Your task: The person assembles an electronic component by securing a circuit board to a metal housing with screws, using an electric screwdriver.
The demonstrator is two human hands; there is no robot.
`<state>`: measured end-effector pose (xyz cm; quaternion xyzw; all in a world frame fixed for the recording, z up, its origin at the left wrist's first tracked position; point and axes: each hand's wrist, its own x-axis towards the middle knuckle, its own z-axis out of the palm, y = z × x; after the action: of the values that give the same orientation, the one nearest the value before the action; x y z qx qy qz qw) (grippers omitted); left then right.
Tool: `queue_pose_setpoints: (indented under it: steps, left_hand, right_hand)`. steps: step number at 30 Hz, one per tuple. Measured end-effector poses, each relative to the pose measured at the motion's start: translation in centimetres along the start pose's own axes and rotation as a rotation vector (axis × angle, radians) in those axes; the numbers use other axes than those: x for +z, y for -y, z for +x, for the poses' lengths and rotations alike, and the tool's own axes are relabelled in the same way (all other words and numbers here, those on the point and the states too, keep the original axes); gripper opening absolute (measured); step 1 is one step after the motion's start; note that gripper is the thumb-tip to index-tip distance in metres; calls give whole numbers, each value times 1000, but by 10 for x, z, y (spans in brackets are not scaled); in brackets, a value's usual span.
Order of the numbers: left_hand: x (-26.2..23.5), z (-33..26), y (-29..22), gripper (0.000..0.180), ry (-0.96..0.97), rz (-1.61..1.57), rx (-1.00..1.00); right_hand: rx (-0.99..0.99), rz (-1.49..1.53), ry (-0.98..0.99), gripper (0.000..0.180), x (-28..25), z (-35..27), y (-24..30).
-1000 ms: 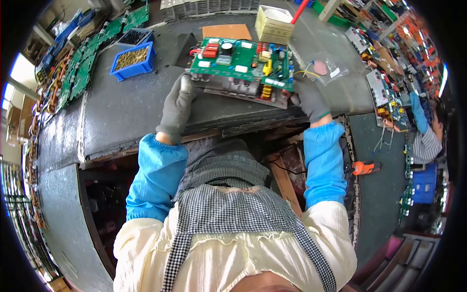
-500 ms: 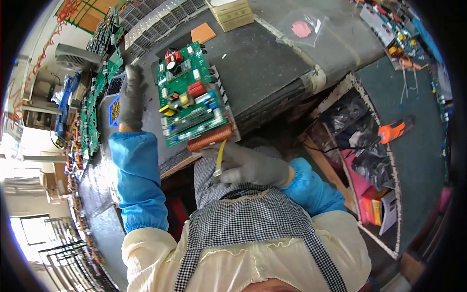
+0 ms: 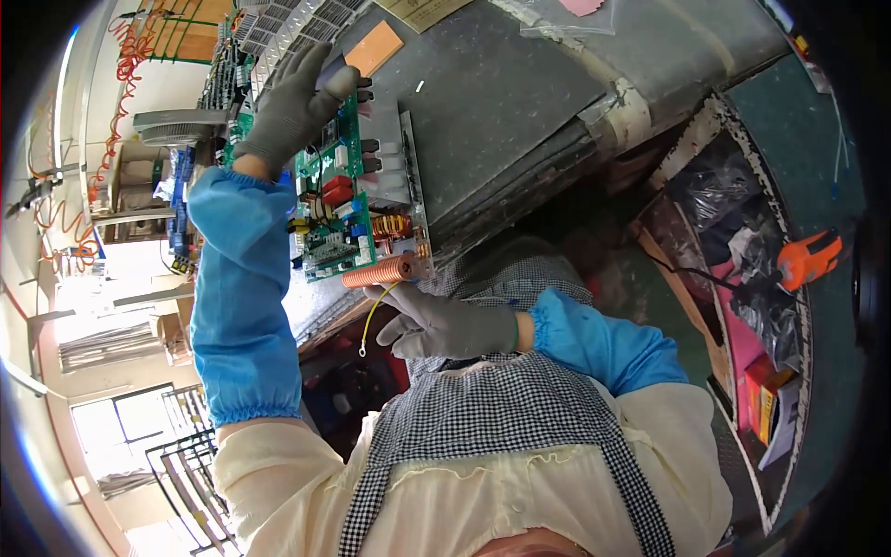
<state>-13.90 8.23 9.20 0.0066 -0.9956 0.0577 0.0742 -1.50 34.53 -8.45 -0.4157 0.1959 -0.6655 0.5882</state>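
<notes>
A green circuit board (image 3: 345, 158) with red, yellow and white parts stands tilted before me, its grey heat sink (image 3: 388, 158) showing on the right side. Over the board's far end is my left hand (image 3: 295, 110), grey-gloved, fingers spread; it covers that end, and whether it touches is unclear. At the near end lies a copper coil (image 3: 376, 271). A thin yellow wire (image 3: 368, 323) with a ring terminal hangs below the coil. My right hand (image 3: 450, 323), also gloved, is beside them with thumb and fingers apart, fingertips close under the coil.
Dark mat (image 3: 492, 84) covers the bench, with an orange square (image 3: 373, 48) and a cardboard box (image 3: 418, 11) at the back. Metal racks (image 3: 288, 32) stand far left. On the right, an orange-handled tool (image 3: 809, 260) lies by an open compartment holding black plastic bags (image 3: 719, 200).
My left hand has moved right, from beside the board to over its far end. The board is now tilted. The yellow wire hangs lower, away from my right fingers, and the view has shifted.
</notes>
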Motion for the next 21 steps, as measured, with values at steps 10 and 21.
queue_pose_setpoints:
  steps: [10, 21]
  left_hand:
    - [18, -9, -10, 75, -70, -155, 17]
    - [18, -3, -40, 73, -108, -94, -11]
  right_hand:
    - [219, -9, 94, 105, -21, -8, 8]
    - [-4, -33, 235, 114, -23, 8, -26]
